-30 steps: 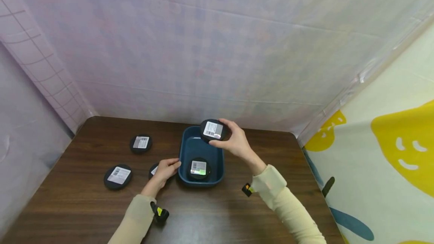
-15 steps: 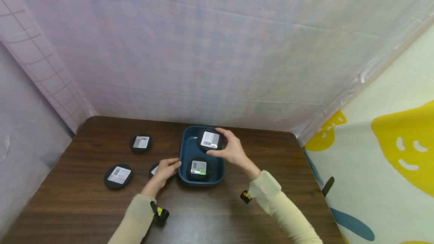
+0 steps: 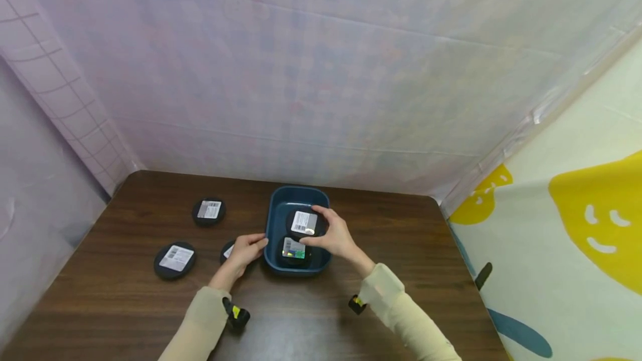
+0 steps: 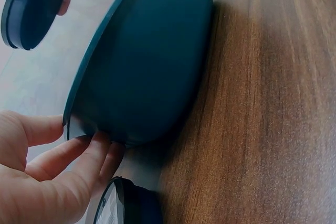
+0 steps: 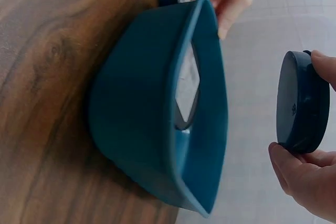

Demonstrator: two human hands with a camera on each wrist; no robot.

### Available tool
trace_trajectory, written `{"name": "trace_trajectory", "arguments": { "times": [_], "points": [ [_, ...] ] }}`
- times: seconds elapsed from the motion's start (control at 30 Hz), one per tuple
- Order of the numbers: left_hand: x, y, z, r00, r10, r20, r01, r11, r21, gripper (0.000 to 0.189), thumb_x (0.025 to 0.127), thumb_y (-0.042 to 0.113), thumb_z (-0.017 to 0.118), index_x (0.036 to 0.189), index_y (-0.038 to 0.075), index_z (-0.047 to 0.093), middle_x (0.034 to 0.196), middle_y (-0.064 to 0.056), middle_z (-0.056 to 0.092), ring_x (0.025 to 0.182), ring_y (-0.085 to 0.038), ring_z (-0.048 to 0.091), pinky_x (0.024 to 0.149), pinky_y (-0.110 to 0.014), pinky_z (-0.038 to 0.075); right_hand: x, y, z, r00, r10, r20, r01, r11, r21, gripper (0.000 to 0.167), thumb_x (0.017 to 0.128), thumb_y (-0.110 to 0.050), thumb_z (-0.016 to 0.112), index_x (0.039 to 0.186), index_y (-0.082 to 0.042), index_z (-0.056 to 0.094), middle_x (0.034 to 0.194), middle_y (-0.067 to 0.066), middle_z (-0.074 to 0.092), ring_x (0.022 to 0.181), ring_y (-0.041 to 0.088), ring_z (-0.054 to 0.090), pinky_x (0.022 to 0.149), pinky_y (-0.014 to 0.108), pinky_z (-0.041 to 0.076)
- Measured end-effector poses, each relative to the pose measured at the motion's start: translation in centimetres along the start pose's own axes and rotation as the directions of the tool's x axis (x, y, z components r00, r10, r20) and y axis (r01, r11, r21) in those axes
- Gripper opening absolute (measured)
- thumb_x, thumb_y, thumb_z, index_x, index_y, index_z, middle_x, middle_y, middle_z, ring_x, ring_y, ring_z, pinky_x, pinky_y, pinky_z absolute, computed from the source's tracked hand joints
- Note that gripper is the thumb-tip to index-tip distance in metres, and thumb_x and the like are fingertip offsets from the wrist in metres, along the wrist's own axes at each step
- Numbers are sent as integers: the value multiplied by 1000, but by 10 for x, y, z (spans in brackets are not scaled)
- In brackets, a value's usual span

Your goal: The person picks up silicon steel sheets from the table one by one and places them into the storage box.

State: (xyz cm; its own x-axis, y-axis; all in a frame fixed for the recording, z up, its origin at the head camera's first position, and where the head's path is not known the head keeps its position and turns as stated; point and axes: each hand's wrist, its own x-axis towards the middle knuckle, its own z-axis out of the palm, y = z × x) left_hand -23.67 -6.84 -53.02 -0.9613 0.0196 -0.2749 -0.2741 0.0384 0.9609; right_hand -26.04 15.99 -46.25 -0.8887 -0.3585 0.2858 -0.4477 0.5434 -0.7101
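A blue rectangular basin [image 3: 277, 205] stands on the table. My left hand [image 3: 244, 250] pinches its left rim, thumb on the edge and fingers beneath, as the left wrist view shows. In my right hand [image 3: 337, 235] is a flat round black container [image 3: 304, 223] with a white barcode label, gripped by its edge between thumb and fingers. The right wrist view shows this held container [image 5: 301, 103] above the basin's opening, apart from it. A second labelled black container [image 3: 293, 248] lies inside the basin near its front. Another, the partly covered container [image 3: 228, 251], lies under my left hand.
Two more round black containers lie on the brown table [image 3: 125, 299]: the farther container [image 3: 208, 211] and the nearer container [image 3: 174, 261], both left of the basin. A pale sheet [image 3: 301, 99] hangs behind the table. A lemon-printed sheet [image 3: 551, 249] hangs on the right.
My right hand has brought the held container left and toward me, from the basin's far right corner to over its middle. My left hand has stayed on the rim.
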Motion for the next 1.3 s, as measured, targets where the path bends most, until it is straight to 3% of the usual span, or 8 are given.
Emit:
{"name": "trace_trajectory", "arguments": {
  "times": [0.4,1.3],
  "points": [
    [0,2,0,1000,7,4,-7,1000,16,38,94,3,49,125,-20,46,128,-35,46,110,-30,52,95,-47,43,-10,20,23,1000,23,-2,-23,999,46,81,57,-17,90,125,6,52,113,18,59,94,26,57,78,29,51],
    [0,-1,0,1000,-7,6,7,1000,-6,38,94,2,49,125,-20,46,128,-34,47,107,-28,54,95,-45,44,-22,36,48,1000,15,22,-14,1000,-24,82,57,-22,89,124,7,52,114,19,60,101,29,57,88,40,48]
  ]
}}
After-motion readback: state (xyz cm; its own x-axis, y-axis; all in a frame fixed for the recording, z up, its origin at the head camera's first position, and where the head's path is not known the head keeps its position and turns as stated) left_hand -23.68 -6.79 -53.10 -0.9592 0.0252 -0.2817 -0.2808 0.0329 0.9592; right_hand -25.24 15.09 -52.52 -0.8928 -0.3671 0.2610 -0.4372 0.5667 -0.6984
